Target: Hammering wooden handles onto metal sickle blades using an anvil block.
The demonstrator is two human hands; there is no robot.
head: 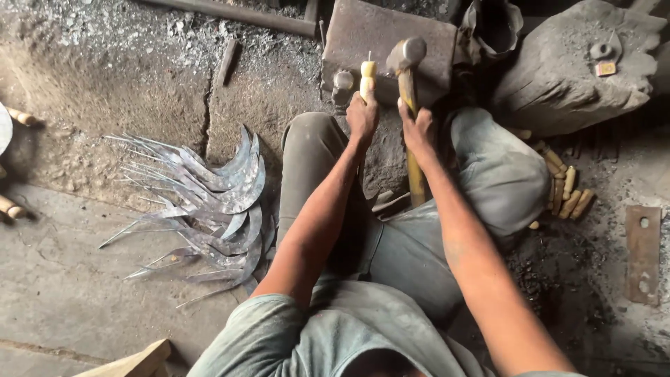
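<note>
— Why upright? 
— The left hand [362, 115] grips the wooden handle [367, 77] on end, far centre by the stone block [380, 42], so the right hand's [417, 129] clasped hammer [405, 56] meets its top.

Your right hand [417, 129] grips a hammer [407, 54] with a dull grey metal head and a smooth yellowish wooden shaft. Your left hand [362, 115] holds a pale, smooth wooden handle [367, 75]. The sickle blades [216, 202] are bare grey metal with a faint sheen. The floor [63, 279] is rough, matt and ashy.
</note>
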